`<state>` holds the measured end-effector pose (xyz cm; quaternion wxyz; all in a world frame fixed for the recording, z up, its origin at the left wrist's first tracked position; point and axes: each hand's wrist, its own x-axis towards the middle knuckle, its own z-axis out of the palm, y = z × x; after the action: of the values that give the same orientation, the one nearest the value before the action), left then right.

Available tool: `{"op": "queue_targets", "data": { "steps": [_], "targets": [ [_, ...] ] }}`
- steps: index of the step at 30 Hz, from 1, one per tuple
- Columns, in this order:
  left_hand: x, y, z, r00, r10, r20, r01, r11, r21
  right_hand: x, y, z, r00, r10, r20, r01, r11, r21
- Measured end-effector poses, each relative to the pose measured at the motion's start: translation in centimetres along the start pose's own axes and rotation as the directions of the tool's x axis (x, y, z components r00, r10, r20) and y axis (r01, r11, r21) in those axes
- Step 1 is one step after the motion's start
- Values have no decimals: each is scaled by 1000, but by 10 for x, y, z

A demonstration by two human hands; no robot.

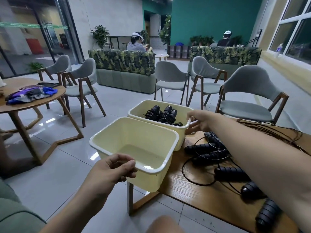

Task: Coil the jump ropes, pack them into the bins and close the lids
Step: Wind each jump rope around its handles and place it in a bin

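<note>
Honestly, with my left hand [116, 167] pinching the empty bin [134, 148] where it overhangs the worktop [210, 197] edge and my right hand [196, 121] gripping the packed bin [159, 113], a careless tug could tip either onto the floor, while loose ropes [223, 162] lie beside them.

The right hand [196, 121] wraps its fingertips over the far bin [183, 132] rim, hidden inside; beneath those fingers, coiled ropes [161, 113] blur into one dark mass; the right forearm covers part of the loose ropes [210, 153]; the table [210, 199] runs off frame.
</note>
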<state>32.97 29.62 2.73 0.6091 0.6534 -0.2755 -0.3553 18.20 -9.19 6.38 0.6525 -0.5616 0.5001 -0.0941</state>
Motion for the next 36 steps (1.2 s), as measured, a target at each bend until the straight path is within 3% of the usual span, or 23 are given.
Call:
{"op": "queue_targets", "data": {
  "steps": [4, 13, 22, 28, 32, 36],
  "targets": [
    [-3, 2, 3, 1000, 2, -9, -2, 1000, 19, -3, 1, -3, 1000, -8, 14, 8, 1000, -22],
    [-22, 27, 17, 993, 119, -23, -110, 962, 250, -19, 14, -7, 996, -84, 26, 84, 996, -18],
    [-22, 57, 79, 965, 207, 162, -246, 928, 282, -82, 49, -17, 981, -193, 30, 194, 981, -28],
    [-13, 51, 152, 922, 208, 327, -307, 908, 286, -164, 94, -72, 897, -427, -115, 385, 883, -268],
    [-6, 33, 206, 882, 208, 423, -357, 881, 311, -206, 128, -108, 843, -494, -212, 394, 837, -380],
    [-7, 8, 267, 852, 223, 474, -414, 841, 348, -240, 165, -148, 832, -464, -304, 337, 858, -387]
  ]
}}
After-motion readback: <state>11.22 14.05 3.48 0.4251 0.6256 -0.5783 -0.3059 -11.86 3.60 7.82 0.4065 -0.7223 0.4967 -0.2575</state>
